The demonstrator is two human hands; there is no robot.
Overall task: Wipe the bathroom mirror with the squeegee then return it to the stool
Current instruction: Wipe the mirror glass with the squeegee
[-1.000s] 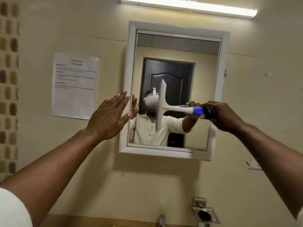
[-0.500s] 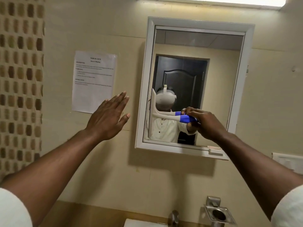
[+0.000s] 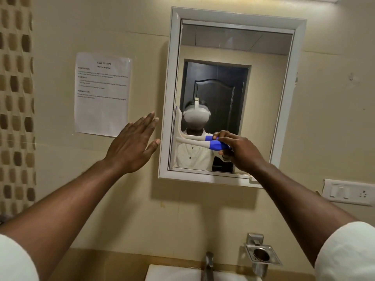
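Stage: While the right hand [image 3: 241,152] has the squeegee [image 3: 199,141] against the mirror [image 3: 263,88], I'd judge the wiping step to be under way, not finished; nothing here shows a stroke across the upper glass.
Left to do: by my reckoning, the rest of the glass, then carrying the tool back to the stool, which is nowhere in sight from where I stand.
Squeegee position: its blade stands upright at the lower left edge of the glass, right beside the inner side of the white frame [image 3: 172,78]; the handle runs level out to the right, into the fist.
Squeegee look: pale white head and neck, blue grip section toward the hand; the glass doubles it with a reflection, so two handles seem to meet at the fingers.
Right hand: fingers curled round the blue grip, thumb underneath.
Left hand [image 3: 135,147]: fingers straight and together, palm toward the wall, holding nothing; it hovers just beside the frame's left side, and I can't tell whether it touches the wall.
Mirror surface: no clear streaks or drops that I can make out; too little detail to say how clean it is.
Nearby: a printed sheet [image 3: 102,94] on the wall to the left, a tap [image 3: 209,264] and a metal holder [image 3: 262,255] below.
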